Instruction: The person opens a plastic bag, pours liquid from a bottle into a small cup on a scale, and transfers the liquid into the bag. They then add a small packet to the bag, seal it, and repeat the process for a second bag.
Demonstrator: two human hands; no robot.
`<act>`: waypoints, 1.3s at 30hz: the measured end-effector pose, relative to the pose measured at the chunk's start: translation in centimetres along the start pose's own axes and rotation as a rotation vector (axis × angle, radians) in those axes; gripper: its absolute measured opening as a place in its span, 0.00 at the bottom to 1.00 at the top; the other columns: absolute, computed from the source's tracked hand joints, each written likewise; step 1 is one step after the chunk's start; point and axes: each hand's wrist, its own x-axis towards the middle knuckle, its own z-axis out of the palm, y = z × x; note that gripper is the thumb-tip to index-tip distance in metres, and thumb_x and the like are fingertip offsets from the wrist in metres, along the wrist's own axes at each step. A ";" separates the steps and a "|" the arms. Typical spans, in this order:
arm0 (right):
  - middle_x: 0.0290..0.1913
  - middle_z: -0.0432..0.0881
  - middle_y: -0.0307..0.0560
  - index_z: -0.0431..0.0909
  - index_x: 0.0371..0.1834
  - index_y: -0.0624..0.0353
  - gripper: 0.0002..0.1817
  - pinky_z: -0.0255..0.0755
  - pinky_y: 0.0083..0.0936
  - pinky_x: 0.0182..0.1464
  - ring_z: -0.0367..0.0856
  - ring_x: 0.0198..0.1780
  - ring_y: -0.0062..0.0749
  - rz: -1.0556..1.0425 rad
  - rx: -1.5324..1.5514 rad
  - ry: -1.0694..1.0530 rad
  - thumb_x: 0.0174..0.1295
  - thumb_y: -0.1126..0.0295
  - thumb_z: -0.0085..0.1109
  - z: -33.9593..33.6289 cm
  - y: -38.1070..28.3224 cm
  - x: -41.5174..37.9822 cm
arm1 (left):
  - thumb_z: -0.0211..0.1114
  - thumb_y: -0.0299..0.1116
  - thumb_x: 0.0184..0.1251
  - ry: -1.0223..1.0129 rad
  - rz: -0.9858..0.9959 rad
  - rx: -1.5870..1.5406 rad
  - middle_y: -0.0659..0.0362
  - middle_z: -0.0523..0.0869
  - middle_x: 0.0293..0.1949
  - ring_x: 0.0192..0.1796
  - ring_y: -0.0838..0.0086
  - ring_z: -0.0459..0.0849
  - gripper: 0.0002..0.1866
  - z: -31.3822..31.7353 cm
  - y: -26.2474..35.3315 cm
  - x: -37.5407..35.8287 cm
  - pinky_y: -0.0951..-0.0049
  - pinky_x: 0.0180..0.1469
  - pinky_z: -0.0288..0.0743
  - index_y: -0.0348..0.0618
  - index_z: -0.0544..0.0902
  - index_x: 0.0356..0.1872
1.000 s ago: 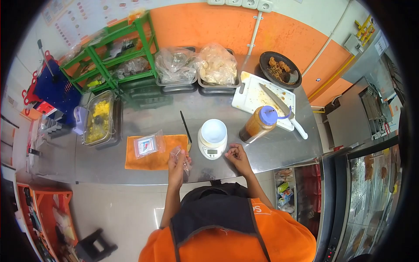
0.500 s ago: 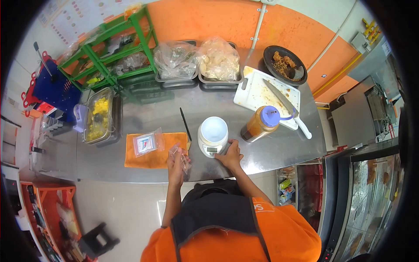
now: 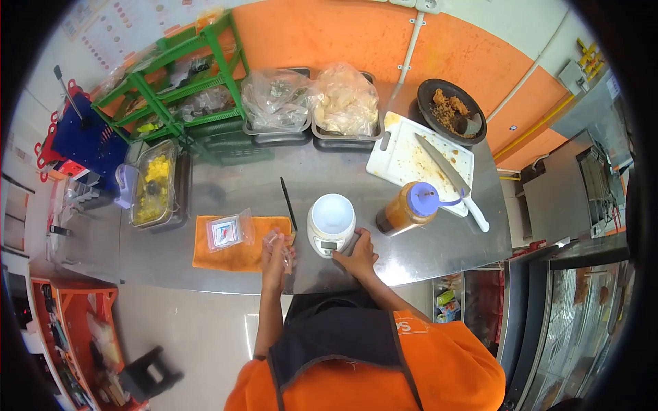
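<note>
A white kitchen scale (image 3: pixel 327 244) with a small display and a pale bowl (image 3: pixel 334 213) on top stands near the table's front edge. My right hand (image 3: pixel 358 257) is closed against its lower right corner, thumb at the front panel beside the display, fingers along the side. Left of the scale, my left hand (image 3: pixel 274 264) is closed on a piece of clear plastic (image 3: pixel 286 256), whose exact kind I cannot make out. It hovers over the right end of an orange cloth (image 3: pixel 226 260). On that cloth lies a clear packet with a printed label (image 3: pixel 224 231).
A black stick (image 3: pixel 288 203) lies behind my left hand. Right of the scale stands a purple-capped sauce bottle (image 3: pixel 406 209). Farther back are a knife (image 3: pixel 445 166) on a white cutting board (image 3: pixel 397 147), a stone mortar (image 3: pixel 428 109), bagged trays and a yellow-filled container (image 3: pixel 156 192).
My right thumb has shifted onto the scale's front panel by the display. The left hand has turned slightly, still with the clear plastic. The whole view has tilted a little.
</note>
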 end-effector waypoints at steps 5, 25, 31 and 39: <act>0.62 0.66 0.54 0.41 0.77 0.36 0.61 0.55 0.58 0.58 0.64 0.65 0.53 0.017 -0.040 0.001 0.41 0.60 0.75 -0.2 -1.2 -0.4 | 0.58 0.43 0.73 -0.070 -0.120 0.124 0.58 0.79 0.50 0.38 0.79 0.79 0.23 0.6 -1.9 1.6 0.79 0.42 0.76 0.43 0.67 0.62; 0.53 0.69 0.52 0.37 0.78 0.56 0.65 0.61 0.51 0.53 0.69 0.52 0.42 -0.048 0.189 -0.047 0.42 0.58 0.77 -0.6 0.9 -0.9 | 0.64 0.39 0.69 -0.430 -0.283 0.202 0.52 0.80 0.54 0.45 0.74 0.81 0.25 -2.5 0.5 5.3 0.74 0.44 0.77 0.38 0.67 0.60; 0.34 0.68 0.40 0.47 0.76 0.58 0.55 0.61 0.21 0.37 0.67 0.35 0.26 -0.232 -0.204 0.320 0.47 0.66 0.74 1.7 0.8 -2.0 | 0.58 0.41 0.72 -0.487 -0.321 0.150 0.51 0.81 0.51 0.44 0.72 0.80 0.24 -4.4 2.8 5.7 0.75 0.47 0.75 0.39 0.66 0.62; 0.45 0.66 0.44 0.55 0.69 0.62 0.41 0.70 0.19 0.42 0.68 0.43 0.24 -0.076 0.691 0.834 0.54 0.70 0.70 3.5 3.4 -1.4 | 0.48 0.42 0.77 -0.719 -0.411 -0.172 0.57 0.77 0.45 0.43 0.71 0.80 0.18 -5.8 2.8 6.2 0.71 0.49 0.74 0.46 0.67 0.61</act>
